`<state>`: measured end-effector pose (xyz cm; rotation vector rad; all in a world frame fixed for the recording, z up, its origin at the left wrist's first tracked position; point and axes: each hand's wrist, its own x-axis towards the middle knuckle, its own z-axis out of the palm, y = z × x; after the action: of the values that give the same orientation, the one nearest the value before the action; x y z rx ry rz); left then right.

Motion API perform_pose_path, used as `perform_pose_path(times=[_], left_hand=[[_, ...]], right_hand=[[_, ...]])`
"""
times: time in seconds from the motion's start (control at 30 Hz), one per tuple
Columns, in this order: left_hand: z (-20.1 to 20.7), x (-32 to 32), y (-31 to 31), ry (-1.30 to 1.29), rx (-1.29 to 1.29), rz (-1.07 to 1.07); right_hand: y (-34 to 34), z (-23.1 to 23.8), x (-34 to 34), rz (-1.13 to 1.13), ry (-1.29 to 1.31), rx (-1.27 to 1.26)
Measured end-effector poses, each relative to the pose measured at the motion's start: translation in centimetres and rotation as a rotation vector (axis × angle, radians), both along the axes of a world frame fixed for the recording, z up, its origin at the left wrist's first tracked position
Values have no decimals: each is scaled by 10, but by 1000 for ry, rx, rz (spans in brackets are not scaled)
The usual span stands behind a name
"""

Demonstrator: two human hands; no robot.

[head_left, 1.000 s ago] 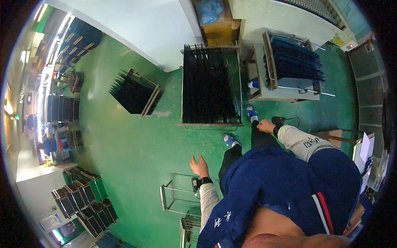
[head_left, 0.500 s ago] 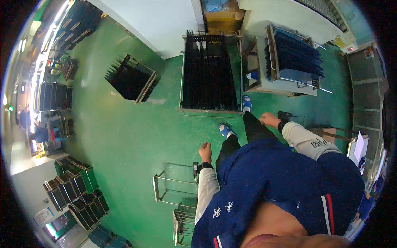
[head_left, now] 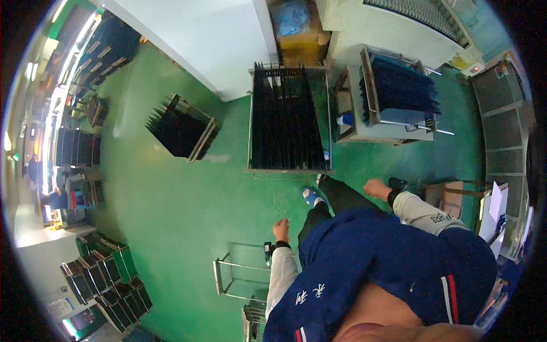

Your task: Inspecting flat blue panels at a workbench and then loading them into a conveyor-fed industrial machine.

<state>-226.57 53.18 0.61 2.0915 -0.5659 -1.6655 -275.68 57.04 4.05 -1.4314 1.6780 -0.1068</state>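
I am on my feet over a green floor, in a blue jacket with pale sleeves. My left hand hangs at my side with fingers loosely curled and holds nothing; a black wristband sits below it. My right hand is curled into a loose fist with nothing in it, also above a black wristband. Right in front of my blue shoe stands a metal cart packed with upright black panels. An empty wire rack stands on the floor just left of my left hand.
A second rack of black panels sits tilted at left. A table with a frame of dark blue panels is at right, a white wall ahead. Green crates of panels lie lower left. A cardboard box and papers are at right.
I have stepped forward toward the black panel cart, which now looks closer. Both arms swung with the walk; my left hand dropped lower beside the wire rack.
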Motion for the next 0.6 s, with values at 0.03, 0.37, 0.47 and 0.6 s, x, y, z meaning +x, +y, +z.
perform_pose_path(times=[0.03, 0.37, 0.47, 0.6], left_hand=[[-5, -1, -3, 11, 15, 27], [6, -35, -76, 106, 51, -27], [13, -44, -113, 160, -25, 97], [35, -49, -163, 175, -102, 176]], right_hand=[[-2, 4, -2, -215, -245, 136], [-15, 4, -4, -243, -91, 54], [-16, -18, -23, 19, -28, -20], [-56, -22, -38, -8, 28, 162]])
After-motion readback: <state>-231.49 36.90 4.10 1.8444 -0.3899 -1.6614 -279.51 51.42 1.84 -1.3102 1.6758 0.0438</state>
